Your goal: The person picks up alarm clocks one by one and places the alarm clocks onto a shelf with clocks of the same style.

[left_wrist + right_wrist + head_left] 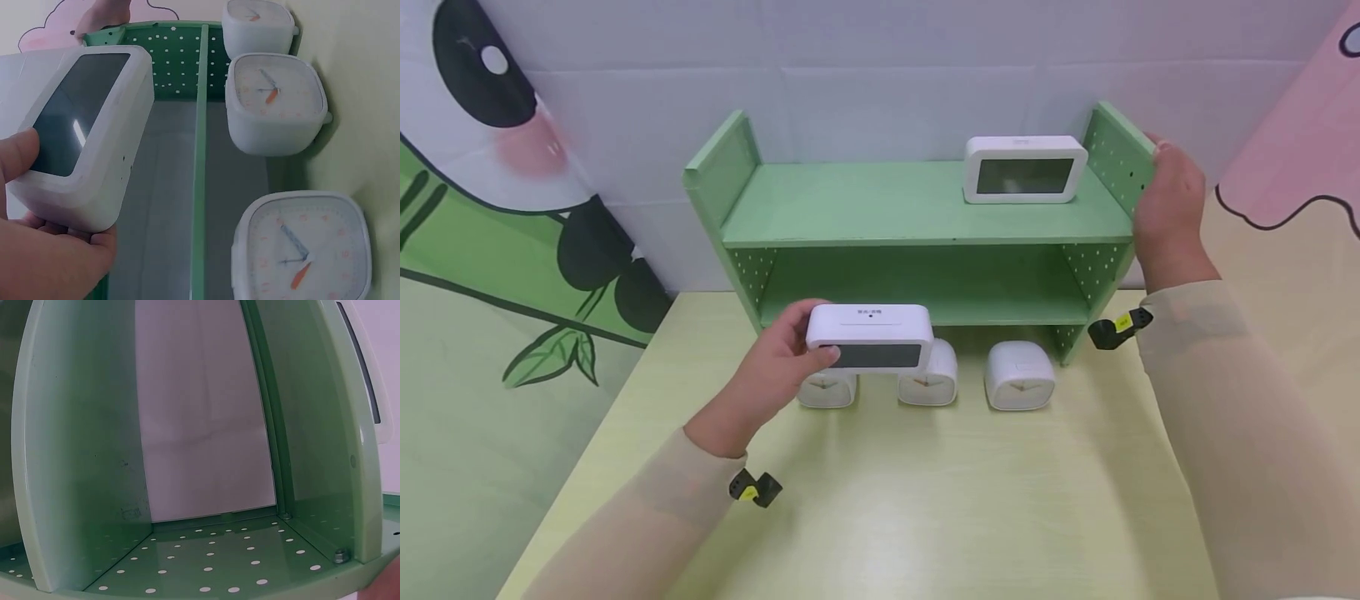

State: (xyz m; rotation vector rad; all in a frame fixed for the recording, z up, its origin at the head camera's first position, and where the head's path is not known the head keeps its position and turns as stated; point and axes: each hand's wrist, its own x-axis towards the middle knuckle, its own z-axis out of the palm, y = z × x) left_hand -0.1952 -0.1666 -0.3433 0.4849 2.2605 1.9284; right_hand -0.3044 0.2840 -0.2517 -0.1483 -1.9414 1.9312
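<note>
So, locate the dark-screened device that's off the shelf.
In the head view, the dark-screened device is near centre, gripped by the left hand in front of the green shelf, partly hiding the left clock and middle clock.

Left hand (56, 259) gripping a white dark-screened device (84, 119) — tilted, green shelf (199, 162) behind, three white clocks (278, 103) in a row

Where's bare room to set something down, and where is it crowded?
Bare: upper shelf left of the standing device; lower shelf between its perforated sides; tabletop in front of the three small clocks. Crowded: around those clocks, with the held device nearby.
</note>
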